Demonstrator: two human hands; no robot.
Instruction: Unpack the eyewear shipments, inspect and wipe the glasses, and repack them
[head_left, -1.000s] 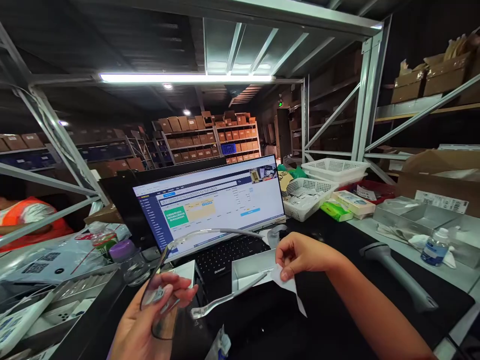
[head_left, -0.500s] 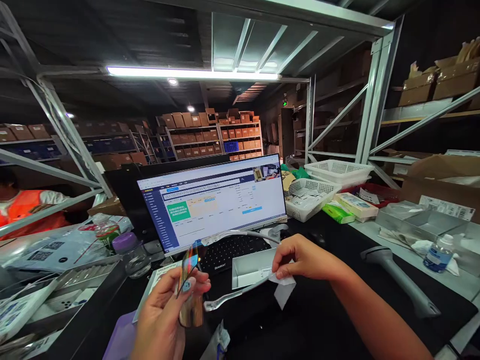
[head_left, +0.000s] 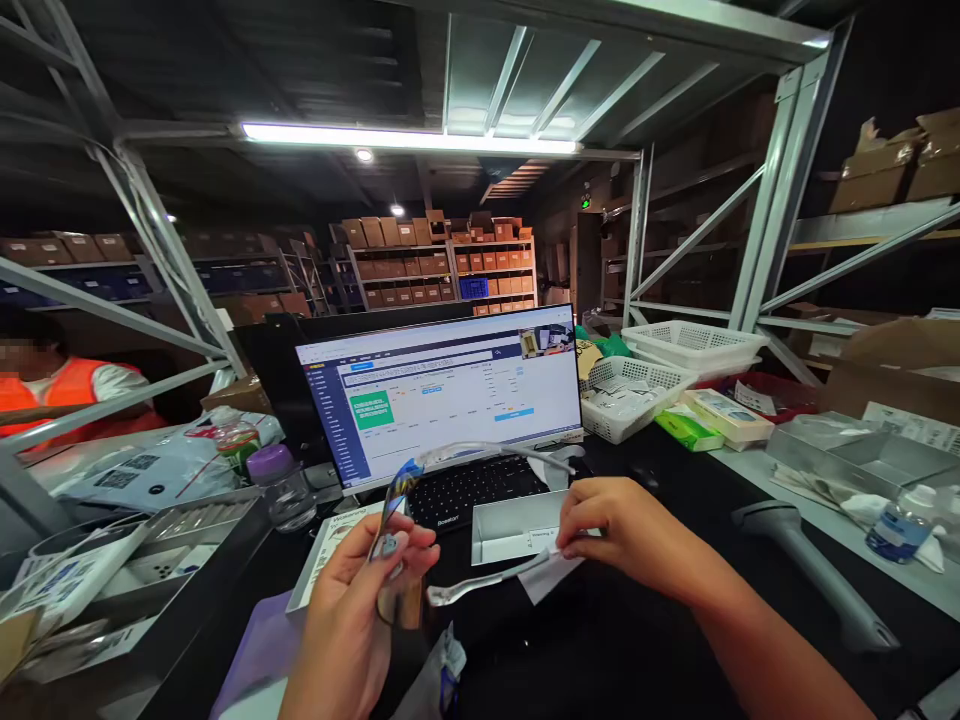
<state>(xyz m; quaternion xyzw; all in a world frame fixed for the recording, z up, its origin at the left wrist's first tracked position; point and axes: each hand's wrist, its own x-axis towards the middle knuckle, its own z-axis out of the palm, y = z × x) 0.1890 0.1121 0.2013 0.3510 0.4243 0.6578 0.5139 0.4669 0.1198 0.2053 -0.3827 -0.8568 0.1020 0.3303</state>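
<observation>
My left hand point(head_left: 346, 600) is closed around the lens side of a pair of sunglasses point(head_left: 401, 602) with mirrored lenses. Their two clear, pale temples stretch to the right, opened out. At the end of the lower temple, my right hand point(head_left: 611, 528) pinches a small white paper or tissue point(head_left: 541, 578). Whether those fingertips also grip the temple tip is hidden. Behind the glasses lies an open white box point(head_left: 504, 528) with a printed label in it. A crumpled clear wrapper point(head_left: 442, 655) rests below the lenses.
A monitor point(head_left: 457, 400) and black keyboard point(head_left: 442, 508) stand ahead. Rightward are a grey barcode scanner point(head_left: 814, 570), a liquid bottle point(head_left: 900, 525) and white baskets point(head_left: 630, 405). A purple-lidded bottle point(head_left: 281, 490) and grey tray point(head_left: 187, 600) sit left. A person in an orange vest point(head_left: 75, 390) is at far left.
My view has turned slightly left. The white paper, hanging down before, now lies more flatly along the lower temple's end. Both hands keep their holds.
</observation>
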